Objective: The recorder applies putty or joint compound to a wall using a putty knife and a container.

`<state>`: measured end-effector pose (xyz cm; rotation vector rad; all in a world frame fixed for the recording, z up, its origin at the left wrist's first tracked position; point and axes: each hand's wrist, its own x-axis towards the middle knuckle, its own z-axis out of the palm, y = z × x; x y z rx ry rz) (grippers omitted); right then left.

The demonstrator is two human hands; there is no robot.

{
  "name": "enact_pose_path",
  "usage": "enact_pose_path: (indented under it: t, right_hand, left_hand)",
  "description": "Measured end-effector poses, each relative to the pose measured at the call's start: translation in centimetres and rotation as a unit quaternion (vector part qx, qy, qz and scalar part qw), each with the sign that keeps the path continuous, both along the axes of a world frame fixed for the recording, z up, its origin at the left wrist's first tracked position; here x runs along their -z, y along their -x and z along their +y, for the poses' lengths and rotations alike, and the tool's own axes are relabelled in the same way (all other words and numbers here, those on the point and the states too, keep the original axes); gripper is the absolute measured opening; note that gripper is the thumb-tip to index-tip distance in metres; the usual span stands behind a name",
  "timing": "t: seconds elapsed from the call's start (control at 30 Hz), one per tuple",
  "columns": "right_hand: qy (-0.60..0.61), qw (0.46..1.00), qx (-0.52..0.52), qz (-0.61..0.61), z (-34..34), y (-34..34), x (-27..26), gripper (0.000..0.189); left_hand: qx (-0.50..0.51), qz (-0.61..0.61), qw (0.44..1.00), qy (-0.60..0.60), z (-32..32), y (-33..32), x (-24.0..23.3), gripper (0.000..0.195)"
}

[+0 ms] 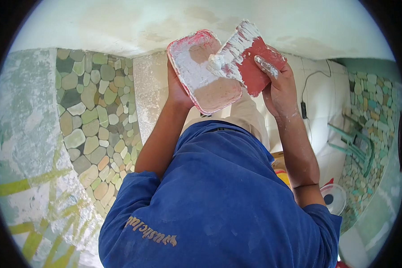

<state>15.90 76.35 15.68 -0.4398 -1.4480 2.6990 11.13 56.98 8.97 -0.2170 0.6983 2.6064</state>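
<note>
My left hand (179, 87) grips a shallow red plastic tub (217, 93) from its left side. White filler paste coats the tub's inner walls and floor. In my right hand (283, 87) is a flat red plastic spreader (254, 68), pinched with the thumb on its face. Thick white paste (236, 43) covers the spreader's left edge, and a lump (216, 63) of it hangs over the tub's right side. My right thumb is smeared with paste. The fingers behind the spreader are mostly hidden.
Ahead stands a pale wall (127, 26) with beige patches. Pebble-stone tiling (90, 97) lies to the left, beside a paint-smeared surface (23, 93). On the right are a black cable (303, 110), a green stool (358, 144) and a white bucket (336, 199).
</note>
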Motion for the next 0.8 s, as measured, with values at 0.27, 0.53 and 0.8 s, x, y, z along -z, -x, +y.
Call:
enact_pose_path:
  t: [0.27, 0.53, 0.8]
  right_hand:
    - [0.001, 0.992, -0.124, 0.033, 6.9, 8.3, -0.3, 0.032]
    - [0.024, 0.983, -0.178, 0.041, 13.1, 13.1, -1.4, 0.031]
    - [0.055, 0.990, -0.128, 0.010, 11.1, 13.1, -0.4, 0.034]
  left_hand:
    - [-0.099, 0.079, 0.988, 0.092, 5.2, 5.7, 1.9, 0.057]
    - [-0.176, 0.111, 0.952, 0.224, 10.7, 7.7, 0.7, 0.051]
    - [-0.082, 0.056, 0.991, 0.088, 9.6, 9.0, -0.6, 0.059]
